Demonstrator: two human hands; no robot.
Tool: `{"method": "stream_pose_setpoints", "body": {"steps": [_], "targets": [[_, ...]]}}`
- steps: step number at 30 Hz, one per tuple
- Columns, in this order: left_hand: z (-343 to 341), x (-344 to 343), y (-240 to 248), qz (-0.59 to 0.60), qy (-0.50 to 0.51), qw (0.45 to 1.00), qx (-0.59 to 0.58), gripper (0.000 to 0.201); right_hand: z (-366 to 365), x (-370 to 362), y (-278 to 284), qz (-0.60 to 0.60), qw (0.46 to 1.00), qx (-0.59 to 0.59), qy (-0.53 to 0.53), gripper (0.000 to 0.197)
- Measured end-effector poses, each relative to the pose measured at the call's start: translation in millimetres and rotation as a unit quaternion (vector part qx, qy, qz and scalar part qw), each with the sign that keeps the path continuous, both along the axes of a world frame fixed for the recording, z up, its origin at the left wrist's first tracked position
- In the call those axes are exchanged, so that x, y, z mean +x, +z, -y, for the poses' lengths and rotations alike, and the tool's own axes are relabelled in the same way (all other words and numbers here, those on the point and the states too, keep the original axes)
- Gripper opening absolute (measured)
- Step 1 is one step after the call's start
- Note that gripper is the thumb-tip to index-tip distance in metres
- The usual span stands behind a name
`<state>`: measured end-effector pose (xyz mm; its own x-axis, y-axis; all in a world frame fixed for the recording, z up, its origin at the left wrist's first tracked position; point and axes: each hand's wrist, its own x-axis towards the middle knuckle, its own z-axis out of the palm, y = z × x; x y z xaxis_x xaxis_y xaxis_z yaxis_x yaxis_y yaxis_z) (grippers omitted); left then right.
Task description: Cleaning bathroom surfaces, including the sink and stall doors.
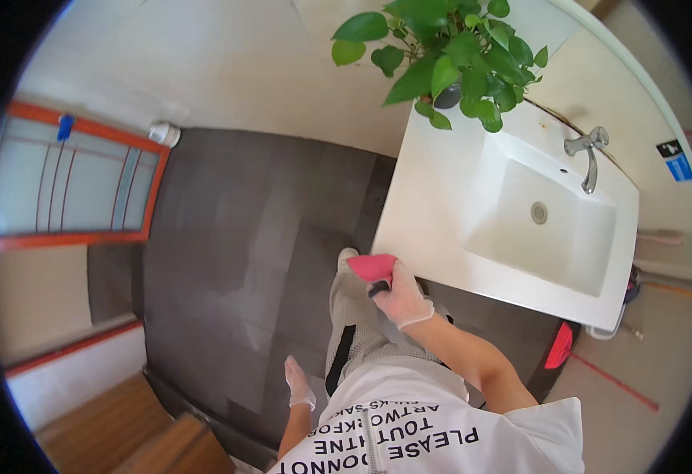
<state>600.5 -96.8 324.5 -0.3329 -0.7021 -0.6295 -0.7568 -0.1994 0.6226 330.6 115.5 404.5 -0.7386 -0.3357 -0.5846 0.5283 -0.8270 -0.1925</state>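
In a clear glove, my right hand (409, 302) is closed on a pink cloth (371, 266), beside the near left corner of the white washbasin counter (409, 229). A small black piece (378, 288) shows under the fingers; I cannot make out what it is. My left hand (298, 382), also gloved, hangs low at my side with its fingers stretched out and nothing in it. A chrome faucet (589, 154) stands behind the basin (547, 229), whose drain shows at the bottom.
A leafy green potted plant (460, 59) stands at the counter's far left. Dark grey tiles (235, 245) cover the floor. An orange-framed glass door (77, 178) is at the left, wooden steps or boards (117, 419) lower left. A red dustpan-like piece (559, 346) sits right of the counter.
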Motion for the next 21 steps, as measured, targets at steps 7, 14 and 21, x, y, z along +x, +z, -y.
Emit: {"method": "stream_pose_setpoints", "body": {"steps": [7,14,21], "targets": [[93,-136,29,-0.032,-0.158,0.983,0.083,0.047,50,-21,43,0.208,0.974,0.085,0.021,0.022],[53,-315,116,-0.29,-0.314,0.882,0.199,0.035,86,-50,69,-0.058,0.998,0.017,0.02,0.03],[-1,-337,137,-0.341,-0.319,0.835,0.29,0.055,95,-79,82,-0.138,0.975,0.17,0.046,0.037]]}}
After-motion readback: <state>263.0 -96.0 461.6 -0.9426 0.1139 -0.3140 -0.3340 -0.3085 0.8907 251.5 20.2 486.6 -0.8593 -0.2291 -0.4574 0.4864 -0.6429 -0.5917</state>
